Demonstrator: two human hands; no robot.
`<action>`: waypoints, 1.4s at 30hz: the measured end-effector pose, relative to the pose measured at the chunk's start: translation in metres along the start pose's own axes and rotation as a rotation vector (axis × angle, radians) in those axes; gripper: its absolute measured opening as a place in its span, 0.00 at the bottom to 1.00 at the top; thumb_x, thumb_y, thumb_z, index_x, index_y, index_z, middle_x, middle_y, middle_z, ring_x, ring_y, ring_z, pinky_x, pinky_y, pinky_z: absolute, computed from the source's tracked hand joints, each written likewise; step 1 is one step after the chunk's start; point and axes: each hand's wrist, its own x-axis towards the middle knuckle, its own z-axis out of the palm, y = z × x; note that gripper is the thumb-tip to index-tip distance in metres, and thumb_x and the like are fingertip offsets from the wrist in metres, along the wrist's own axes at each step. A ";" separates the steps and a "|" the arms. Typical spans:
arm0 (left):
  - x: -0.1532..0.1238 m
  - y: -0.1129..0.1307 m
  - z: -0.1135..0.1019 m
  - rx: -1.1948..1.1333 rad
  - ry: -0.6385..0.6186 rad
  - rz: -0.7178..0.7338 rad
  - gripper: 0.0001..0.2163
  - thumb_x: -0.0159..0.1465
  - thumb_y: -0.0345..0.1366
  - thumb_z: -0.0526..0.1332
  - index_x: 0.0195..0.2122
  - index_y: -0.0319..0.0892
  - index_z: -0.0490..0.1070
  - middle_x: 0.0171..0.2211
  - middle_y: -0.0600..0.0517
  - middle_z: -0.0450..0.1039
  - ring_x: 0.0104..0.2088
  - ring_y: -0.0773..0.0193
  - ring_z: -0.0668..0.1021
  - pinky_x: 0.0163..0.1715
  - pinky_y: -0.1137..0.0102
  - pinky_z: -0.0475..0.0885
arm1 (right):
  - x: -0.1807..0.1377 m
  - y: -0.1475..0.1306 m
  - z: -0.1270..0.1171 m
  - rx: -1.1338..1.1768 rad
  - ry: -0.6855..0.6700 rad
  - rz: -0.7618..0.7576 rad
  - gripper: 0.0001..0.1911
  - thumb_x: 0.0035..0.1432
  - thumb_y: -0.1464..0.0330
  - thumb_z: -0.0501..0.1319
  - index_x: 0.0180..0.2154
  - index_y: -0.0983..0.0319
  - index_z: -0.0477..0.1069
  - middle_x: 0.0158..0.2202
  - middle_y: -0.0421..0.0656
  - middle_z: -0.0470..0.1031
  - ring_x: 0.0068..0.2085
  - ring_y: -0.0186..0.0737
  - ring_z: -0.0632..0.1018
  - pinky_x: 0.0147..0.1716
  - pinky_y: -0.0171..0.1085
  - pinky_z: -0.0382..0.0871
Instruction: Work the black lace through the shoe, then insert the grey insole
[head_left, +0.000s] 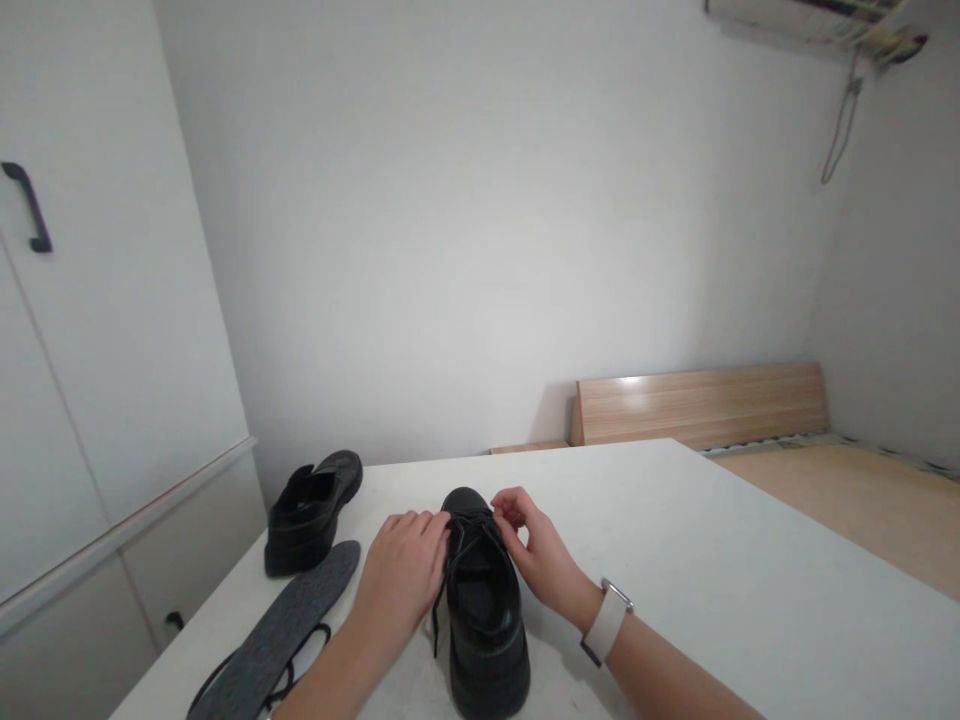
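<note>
Nearest to me, a black lace-up shoe (484, 610) stands upright on the white table (712, 560), heel toward the camera and toe pointing away. I have both hands at its laces (469, 535). My left hand (405, 575) rests against the shoe's left side, its fingers curled onto the lace near the front eyelets. My right hand (536, 550), with a white-strapped watch (607, 622) at the wrist, pinches a lace end between thumb and fingertips just above the tongue. One loose strand hangs down the left flank, so I judge the lacing only partly done, nothing tied as yet. Off to the left lie a grey insole (281, 630), seemingly not fitted into either shoe, and a thin dark cord beside it. Behind it sits the second black shoe (311, 510), which shows no laces that I can make out.
</note>
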 end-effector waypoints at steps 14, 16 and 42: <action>0.001 0.000 -0.003 -0.038 0.189 0.035 0.07 0.64 0.27 0.55 0.35 0.40 0.72 0.33 0.49 0.75 0.37 0.55 0.75 0.42 0.60 0.66 | 0.004 0.006 -0.008 0.025 -0.043 0.102 0.08 0.61 0.63 0.58 0.34 0.62 0.70 0.34 0.44 0.72 0.36 0.42 0.73 0.37 0.41 0.66; 0.001 0.001 -0.006 -0.010 0.197 0.032 0.07 0.63 0.27 0.55 0.34 0.41 0.72 0.32 0.49 0.75 0.36 0.54 0.75 0.41 0.59 0.66 | 0.003 0.005 -0.006 0.027 -0.029 0.096 0.09 0.62 0.63 0.56 0.34 0.62 0.68 0.33 0.43 0.71 0.36 0.41 0.72 0.38 0.42 0.66; -0.001 0.010 -0.006 -0.477 0.156 -0.147 0.05 0.61 0.29 0.51 0.32 0.44 0.64 0.33 0.51 0.69 0.36 0.58 0.74 0.37 0.65 0.67 | 0.011 0.000 -0.018 0.266 -0.125 0.225 0.22 0.53 0.49 0.66 0.32 0.62 0.71 0.28 0.39 0.69 0.31 0.36 0.68 0.31 0.36 0.60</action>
